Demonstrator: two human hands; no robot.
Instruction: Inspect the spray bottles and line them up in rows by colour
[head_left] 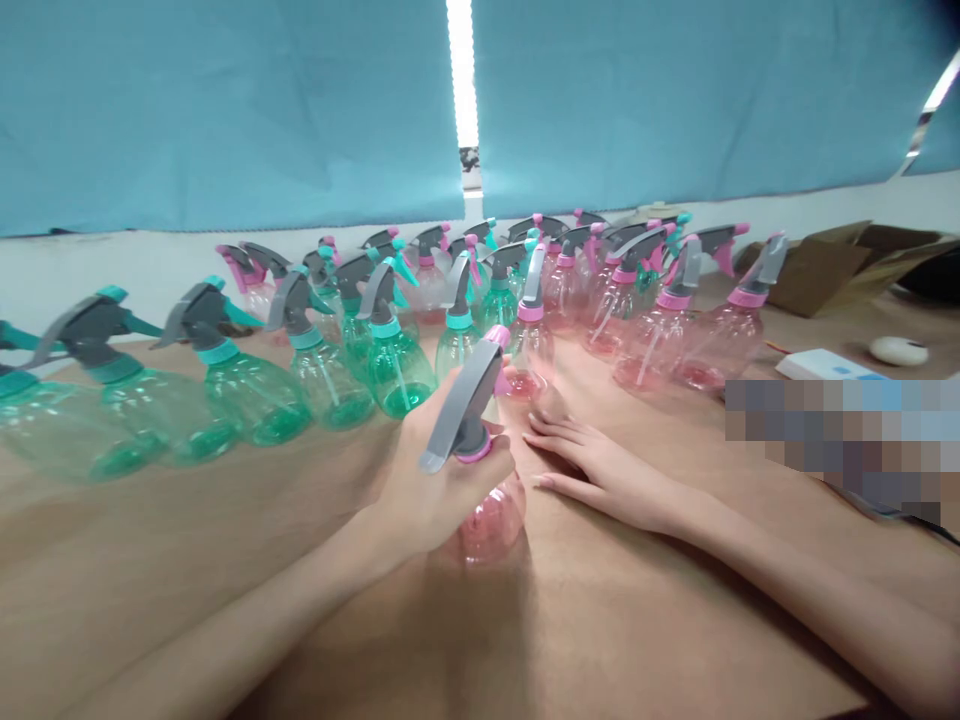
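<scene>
My left hand [442, 475] is wrapped round the neck of a pink spray bottle [491, 525], which has a grey trigger head and a pink collar. The bottle stands upright or nearly so, close to the tabletop; whether its base touches is hard to see. To its right, my right hand [600, 465] rests palm down on the table with fingers stretched out, holding nothing. Just beyond the hands stands another pink spray bottle [529, 350]. A green spray bottle [397, 365] stands beyond my left hand.
Several green spray bottles [255, 395] line the left side of the brown table [615, 620]. More pink spray bottles [652, 340] stand at the right. Farther right are an open cardboard box [832, 265], a white mouse [898, 351] and a white box [825, 365].
</scene>
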